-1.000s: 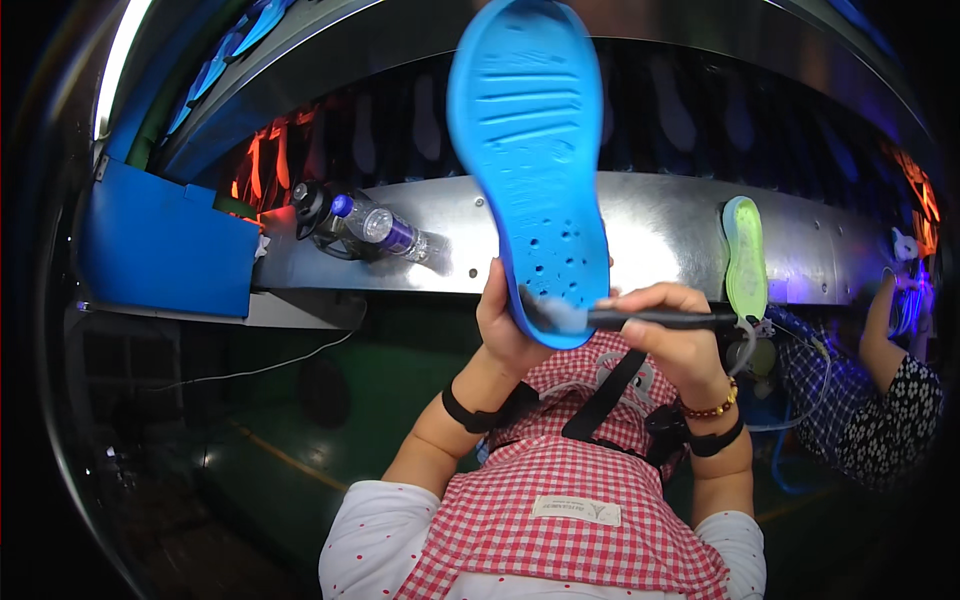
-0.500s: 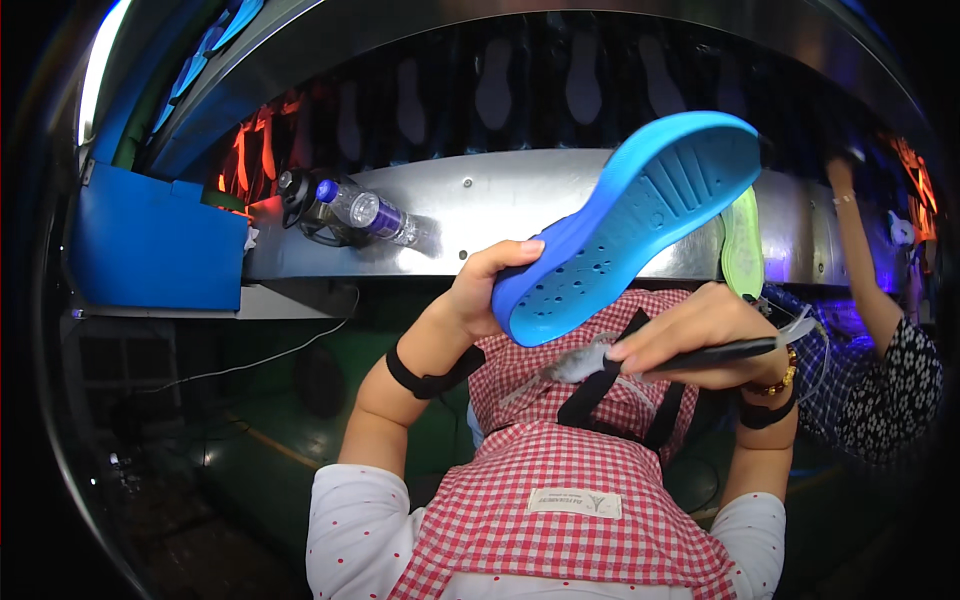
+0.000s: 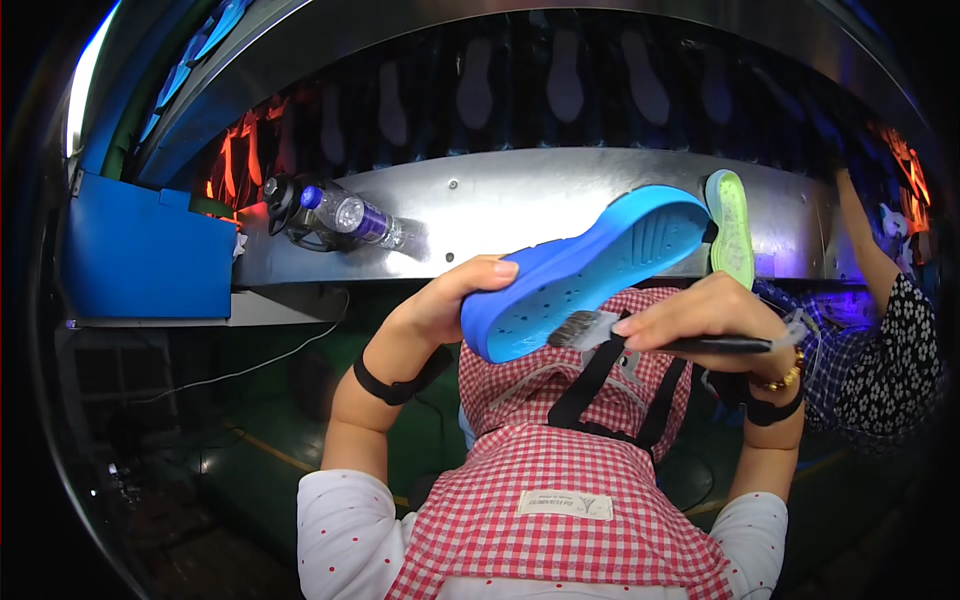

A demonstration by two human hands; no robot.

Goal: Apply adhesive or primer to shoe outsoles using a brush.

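A blue shoe sole (image 3: 600,262), darker toward one end, is held up tilted, with its hollow inner side partly facing me. My left hand (image 3: 435,305) grips its near-left end, thumb along the upper rim and the other fingers hidden behind. In my right hand (image 3: 712,318) is a brush (image 3: 580,328) with a black handle. Its bristles reach the inside edge of the sole near that same end; whether they touch cannot be made out. Beyond my right hand, a lime-green sole (image 3: 733,228) lies on the metal ledge.
A clear bottle with a blue cap (image 3: 372,224) and a dark bottle (image 3: 283,207) lie on the metal ledge (image 3: 520,185). Behind it runs a dark surface bearing several sole shapes (image 3: 566,80). A blue box (image 3: 150,250) stands left. At right, another person's arm (image 3: 870,230) extends over the ledge.
The sole has come lower and slightly left, and its inner side has turned away a little. The brush's bristles have moved in to the sole's edge.
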